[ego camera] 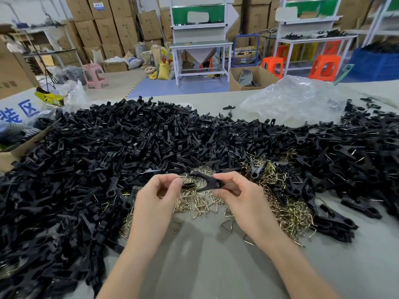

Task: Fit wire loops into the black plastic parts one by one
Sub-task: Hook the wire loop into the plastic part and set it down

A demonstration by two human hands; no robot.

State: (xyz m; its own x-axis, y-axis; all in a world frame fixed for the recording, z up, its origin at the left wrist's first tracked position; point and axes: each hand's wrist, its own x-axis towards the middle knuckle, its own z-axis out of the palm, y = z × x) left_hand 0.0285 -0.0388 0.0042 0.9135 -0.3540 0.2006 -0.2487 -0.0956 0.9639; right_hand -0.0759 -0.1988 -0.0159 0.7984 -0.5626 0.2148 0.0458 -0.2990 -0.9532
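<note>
Centrally, left grip (155,196) pinches wire loop (179,176), right grip (240,196) pinches black part (207,182); blue sign (20,112) reads 装区.

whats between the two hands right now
In the head view, one black plastic part bridges the gap: the right hand pinches its holed end, the left hand holds a wire loop at its other end. Under it lie loose wire loops.

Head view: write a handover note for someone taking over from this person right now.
The left hand pinches a wire loop at the forked end of a black part; the right hand grips that part's ring end. The loop looks not yet seated.
On the table, loose loops lie just ahead; bare parts are heaped left, parts that seem wired right.
Left to do: seat this loop, then work through the heap.
</note>
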